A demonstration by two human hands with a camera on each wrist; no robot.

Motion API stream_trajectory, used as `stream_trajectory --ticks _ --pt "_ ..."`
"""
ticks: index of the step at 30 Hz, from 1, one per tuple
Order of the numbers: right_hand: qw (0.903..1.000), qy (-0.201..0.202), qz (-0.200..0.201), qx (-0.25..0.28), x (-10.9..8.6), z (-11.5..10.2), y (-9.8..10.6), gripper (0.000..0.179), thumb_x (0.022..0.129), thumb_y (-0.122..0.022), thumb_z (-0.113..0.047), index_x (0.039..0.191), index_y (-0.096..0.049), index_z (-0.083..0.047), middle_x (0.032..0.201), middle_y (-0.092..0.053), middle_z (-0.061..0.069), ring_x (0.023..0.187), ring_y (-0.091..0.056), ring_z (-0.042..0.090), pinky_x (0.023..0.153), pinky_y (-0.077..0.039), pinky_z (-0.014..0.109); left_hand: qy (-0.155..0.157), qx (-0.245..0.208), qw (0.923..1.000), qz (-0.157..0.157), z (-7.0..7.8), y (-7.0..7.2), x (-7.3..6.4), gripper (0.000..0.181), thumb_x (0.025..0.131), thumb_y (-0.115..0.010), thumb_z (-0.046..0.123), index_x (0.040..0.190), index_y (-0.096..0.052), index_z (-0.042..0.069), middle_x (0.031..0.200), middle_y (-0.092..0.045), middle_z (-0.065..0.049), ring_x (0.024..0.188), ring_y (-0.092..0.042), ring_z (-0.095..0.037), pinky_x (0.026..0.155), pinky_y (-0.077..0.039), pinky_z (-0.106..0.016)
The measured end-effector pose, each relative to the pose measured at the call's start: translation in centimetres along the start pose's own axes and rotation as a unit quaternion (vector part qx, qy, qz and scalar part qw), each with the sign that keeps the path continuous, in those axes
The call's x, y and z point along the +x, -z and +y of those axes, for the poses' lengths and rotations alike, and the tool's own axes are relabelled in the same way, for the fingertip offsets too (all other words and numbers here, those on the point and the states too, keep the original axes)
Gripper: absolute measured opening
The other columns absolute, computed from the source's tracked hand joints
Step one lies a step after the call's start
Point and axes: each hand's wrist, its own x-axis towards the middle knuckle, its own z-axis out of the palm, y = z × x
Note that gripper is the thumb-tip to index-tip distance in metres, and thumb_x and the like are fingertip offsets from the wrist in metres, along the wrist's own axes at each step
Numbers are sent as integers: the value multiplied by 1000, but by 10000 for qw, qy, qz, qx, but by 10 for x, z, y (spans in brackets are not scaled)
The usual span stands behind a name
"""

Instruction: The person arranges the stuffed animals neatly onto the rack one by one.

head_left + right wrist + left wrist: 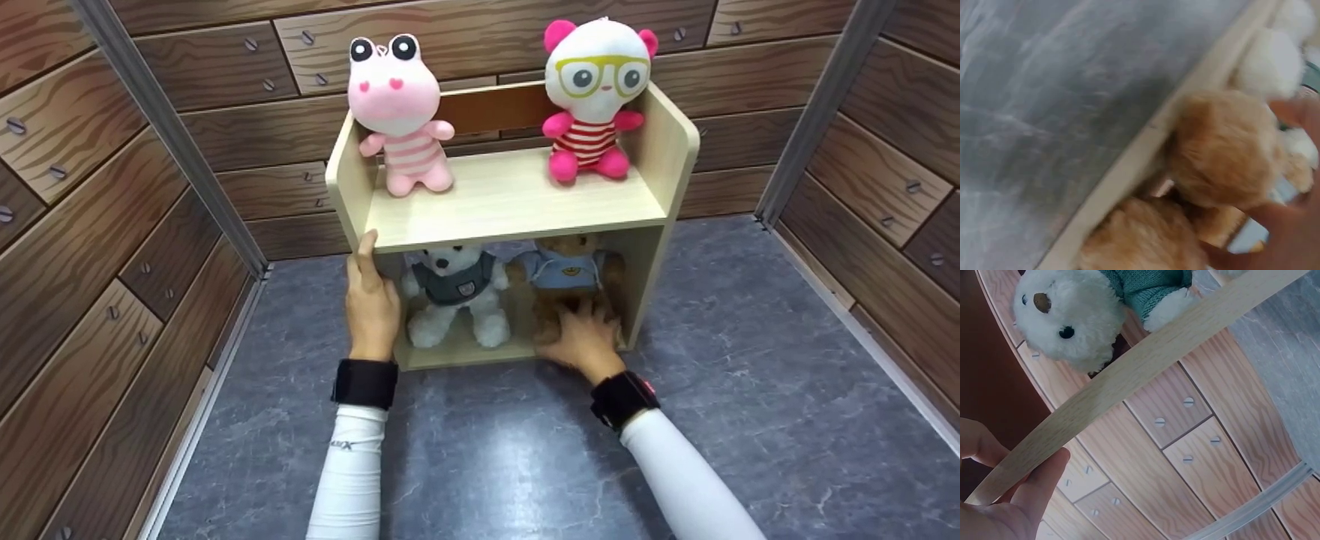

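Observation:
A small pale-wood shelf [517, 191] with two levels stands on the floor. My left hand [371, 311] grips the edge of its left side panel [1100, 396], thumb on one side and fingers on the other. In the lower level, my right hand [585, 337] holds the brown teddy bear [568, 274] in a light blue top low on its body. The right wrist view, somewhat blurred, shows fingers around one of its furry legs [1224, 149]. Beside it sits a white plush dog [457, 292] in a dark green vest, its head partly hidden by the upper board.
On the upper level sit a pink plush with big eyes [405, 112] at left and a pink-and-white plush bear with yellow glasses [596, 97] at right. Wood-patterned walls [135, 247] enclose three sides of the grey marbled floor [480, 450].

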Motion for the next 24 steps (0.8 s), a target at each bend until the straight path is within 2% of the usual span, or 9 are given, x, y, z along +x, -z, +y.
stream_trajectory --ticks 4,10,15,20,24 --pt "9984 336 -442 -80 -5 5 5 89 80 -73 -48 154 -37 -13 152 -26 37 138 -22 61 102 -19 82 -83 -28 10000 28 0 1 0 74 81 -51 -18 144 -37 17 134 -51 -30 94 -60 -49 67 -55 -54" --pt "9975 572 -414 -67 -4 11 3 77 88 -69 -38 154 -37 -14 153 -25 37 141 -14 64 103 -12 84 -81 4 10000 35 1 1 0 73 81 -51 -17 144 -38 17 132 -52 -29 93 -60 -49 65 -54 -54" --pt "9974 571 -387 192 -1 16 -1 73 92 -63 -33 157 -33 -18 155 -19 38 142 -8 63 105 -4 82 -99 -27 9999 48 1 0 0 74 80 -50 -17 144 -36 19 126 -53 -30 88 -59 -48 66 -53 -55" --pt "9967 610 -402 360 1 21 -5 72 95 -59 -36 158 -30 -17 157 -15 38 144 -4 60 109 0 78 -90 -71 9999 44 -1 -2 -1 75 80 -50 -18 143 -35 21 124 -53 -30 88 -58 -49 68 -52 -56" --pt "9961 605 -358 530 4 23 -7 81 91 -63 -41 158 -27 -13 159 -13 33 146 -2 56 110 0 76 -49 -32 10000 46 -1 0 -1 75 80 -50 -17 143 -35 22 126 -53 -31 87 -58 -48 67 -52 -56"
